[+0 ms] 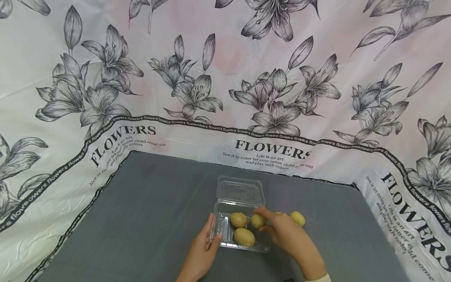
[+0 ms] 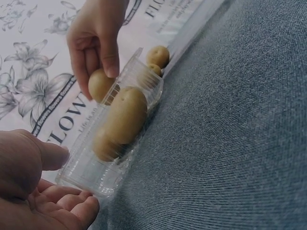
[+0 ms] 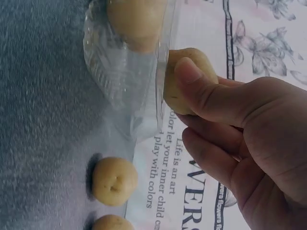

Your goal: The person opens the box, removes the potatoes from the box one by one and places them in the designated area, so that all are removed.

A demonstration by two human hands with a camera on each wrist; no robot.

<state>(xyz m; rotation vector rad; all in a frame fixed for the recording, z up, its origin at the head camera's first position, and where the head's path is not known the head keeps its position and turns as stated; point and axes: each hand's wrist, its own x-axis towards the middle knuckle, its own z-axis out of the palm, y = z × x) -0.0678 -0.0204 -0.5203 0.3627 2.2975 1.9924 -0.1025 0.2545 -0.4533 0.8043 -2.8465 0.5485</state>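
A clear plastic clamshell container (image 1: 224, 231) lies on the grey table with its lid (image 1: 240, 191) folded back. Two potatoes, one farther back (image 1: 238, 220) and one nearer (image 1: 244, 237), rest inside. My left hand (image 1: 201, 250) holds the container's left end, thumb by the rim and fingers along the side. Between the thumb and fingers of my right hand (image 1: 292, 237) is another potato (image 3: 192, 81), pinched at the right part of the container. The right wrist view shows this potato at rim height, above the container's floor.
To the right of the container, beyond my right hand, a loose potato (image 1: 297, 218) sits on the grey table (image 1: 158, 207). A second loose potato (image 3: 114, 181) is mostly hidden by the hand in the head view. Flower-printed cloth (image 1: 197, 137) borders the table at the back and sides.
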